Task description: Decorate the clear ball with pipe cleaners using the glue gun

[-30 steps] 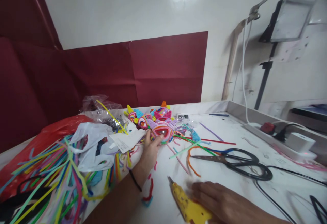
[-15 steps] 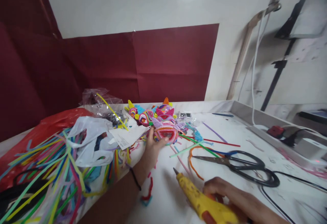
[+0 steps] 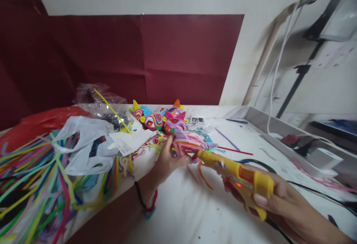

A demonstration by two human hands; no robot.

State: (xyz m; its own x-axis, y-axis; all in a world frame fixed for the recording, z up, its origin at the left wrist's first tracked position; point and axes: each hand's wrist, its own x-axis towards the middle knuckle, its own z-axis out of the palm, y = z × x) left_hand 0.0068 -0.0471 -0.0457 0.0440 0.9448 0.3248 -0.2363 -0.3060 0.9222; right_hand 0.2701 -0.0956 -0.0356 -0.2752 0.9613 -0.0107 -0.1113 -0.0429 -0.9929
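My left hand (image 3: 167, 158) grips a colourful pipe-cleaner figure (image 3: 187, 144), pink, orange and purple, lifted a little off the white table (image 3: 195, 210). My right hand (image 3: 279, 203) holds a yellow glue gun (image 3: 237, 173) by its handle. The gun's nozzle points left and nearly touches the figure. Several finished pipe-cleaner figures (image 3: 156, 119) lie just behind my left hand. Part of the held figure is hidden by my fingers and the gun.
A heap of loose pipe cleaners (image 3: 36, 184) covers the left side, with a white plastic bag (image 3: 83, 147), a red bag (image 3: 47, 119) and a clear bag (image 3: 95, 99). A power strip (image 3: 306, 149) and cables sit at the right by a raised ledge. A dark red backdrop (image 3: 167, 58) stands behind.
My right hand picked the glue gun up off the table and brought its nozzle to the figure. My left hand lifted the figure and drew it nearer. The view shifted down.
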